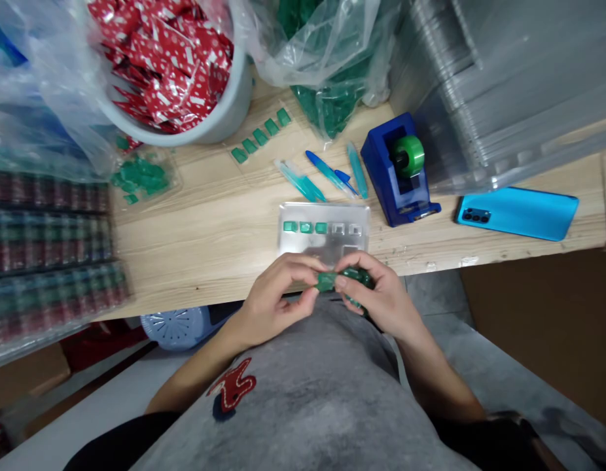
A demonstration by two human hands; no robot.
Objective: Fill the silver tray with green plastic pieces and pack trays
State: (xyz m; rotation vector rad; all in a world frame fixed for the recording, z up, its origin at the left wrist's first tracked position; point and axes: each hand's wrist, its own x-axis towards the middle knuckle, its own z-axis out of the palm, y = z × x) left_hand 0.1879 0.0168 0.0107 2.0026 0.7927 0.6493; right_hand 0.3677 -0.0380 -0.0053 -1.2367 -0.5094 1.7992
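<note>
In front of my body, my left hand pinches the left end of a small green packet. My right hand grips its other end with thumb and index finger. More dark green pieces are bunched in the right palm, partly hidden by the fingers. Just beyond both hands lies a clear plastic tray. Three green blocks sit in its row of small square recesses, and two recesses to their right show no green. My hands hide the tray's near part.
A blue tape dispenser stands right of several pens; a blue phone lies farther right. Behind are a bucket of red packets, a bag of green pieces and stacked clear trays. Filled packs stand at left.
</note>
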